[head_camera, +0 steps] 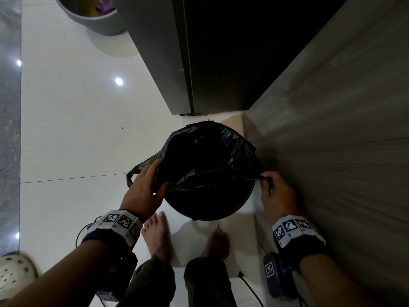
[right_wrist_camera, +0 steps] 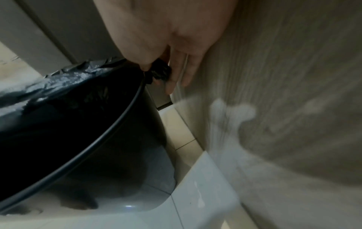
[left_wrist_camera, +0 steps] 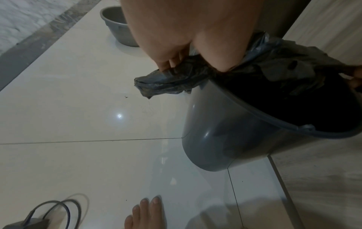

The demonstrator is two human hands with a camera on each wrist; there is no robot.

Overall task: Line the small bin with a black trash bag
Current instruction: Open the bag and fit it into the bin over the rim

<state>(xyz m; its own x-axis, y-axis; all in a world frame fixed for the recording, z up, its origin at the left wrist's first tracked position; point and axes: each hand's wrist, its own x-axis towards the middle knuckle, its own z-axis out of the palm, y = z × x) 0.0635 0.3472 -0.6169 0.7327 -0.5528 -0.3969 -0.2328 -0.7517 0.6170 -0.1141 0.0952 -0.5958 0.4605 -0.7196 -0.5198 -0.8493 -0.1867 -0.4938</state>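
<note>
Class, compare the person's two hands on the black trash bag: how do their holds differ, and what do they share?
The left hand grips a broad fold of the thin black plastic trash bag with the whole hand, at the left rim of the small round grey plastic bin. The right hand pinches only a narrow bunched corner in its fingertips, at the right rim beside the wood-grain panel. Both pull the bag outward over the bin's mouth.

Grey basin (head_camera: 95, 18) on tiled floor (head_camera: 77, 129); pale clog (head_camera: 15, 273) nearby.
</note>
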